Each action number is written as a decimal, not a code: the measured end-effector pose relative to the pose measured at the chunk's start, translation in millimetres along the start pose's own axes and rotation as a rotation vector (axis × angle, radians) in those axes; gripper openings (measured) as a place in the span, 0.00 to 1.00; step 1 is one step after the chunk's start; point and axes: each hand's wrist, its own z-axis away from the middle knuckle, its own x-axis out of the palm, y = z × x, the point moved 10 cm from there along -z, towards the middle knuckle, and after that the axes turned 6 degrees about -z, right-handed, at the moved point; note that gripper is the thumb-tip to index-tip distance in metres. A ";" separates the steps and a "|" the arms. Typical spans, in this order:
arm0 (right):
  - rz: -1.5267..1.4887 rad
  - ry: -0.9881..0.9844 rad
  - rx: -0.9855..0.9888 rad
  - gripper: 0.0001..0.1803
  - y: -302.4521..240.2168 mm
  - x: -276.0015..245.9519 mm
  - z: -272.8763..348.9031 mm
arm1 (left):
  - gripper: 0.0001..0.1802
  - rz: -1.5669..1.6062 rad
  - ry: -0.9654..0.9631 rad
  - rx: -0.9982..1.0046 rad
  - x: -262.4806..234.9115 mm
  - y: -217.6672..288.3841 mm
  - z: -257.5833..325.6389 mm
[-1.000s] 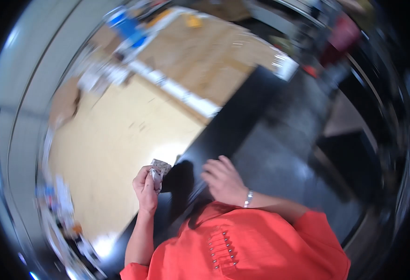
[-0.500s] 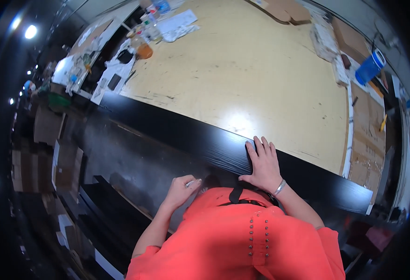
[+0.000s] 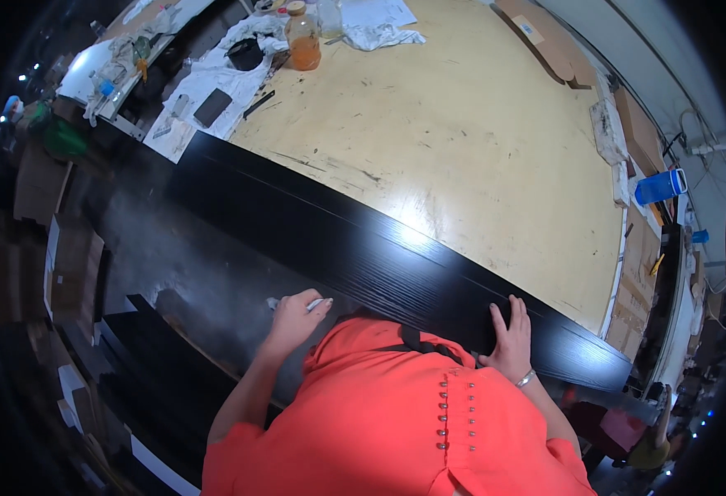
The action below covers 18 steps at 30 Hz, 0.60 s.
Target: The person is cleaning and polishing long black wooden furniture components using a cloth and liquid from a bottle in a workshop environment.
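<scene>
- Desk, pale yellow and scuffed, stretching away beyond the black board.
- Black board, long and grained, lying along the desk's near edge.
- Brown cardboard, flat, well beyond the black board.
- Blue container, beyond the black board's right end.
- Bottle of orange liquid, upright, beyond the black board's left end.
- Right hand, resting on the black board toward its right end, fingers straight and parted.
- Left hand, on the near side of the black board, fingers curled round a small white piece, mostly hidden.
</scene>
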 end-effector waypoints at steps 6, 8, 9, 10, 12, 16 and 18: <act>0.038 -0.060 0.032 0.59 -3.7 -2.4 -8.5 | 0.11 0.189 -0.087 -0.013 19.0 -16.6 -12.2; 0.053 -0.068 0.035 0.59 -3.2 -2.6 -8.5 | 0.12 0.253 -0.012 -0.032 10.7 -10.0 -10.9; 0.060 -0.066 0.038 0.60 -3.1 -2.3 -8.7 | 0.13 0.307 0.068 -0.046 1.5 -9.0 -8.9; 0.059 -0.067 0.034 0.60 -2.3 -1.9 -8.1 | 0.09 0.368 0.191 -0.047 -9.0 -15.1 -6.4; 0.054 -0.060 0.038 0.60 4.2 -1.0 -8.5 | 0.08 0.350 0.472 -0.041 -53.5 -9.5 2.4; 0.091 -0.030 -0.041 0.59 12.1 4.9 -5.9 | 0.11 -0.100 0.711 0.250 -99.2 54.5 2.6; 0.095 0.027 -0.109 0.58 12.6 5.1 -7.4 | 0.10 -0.215 0.611 0.399 -71.9 94.4 1.1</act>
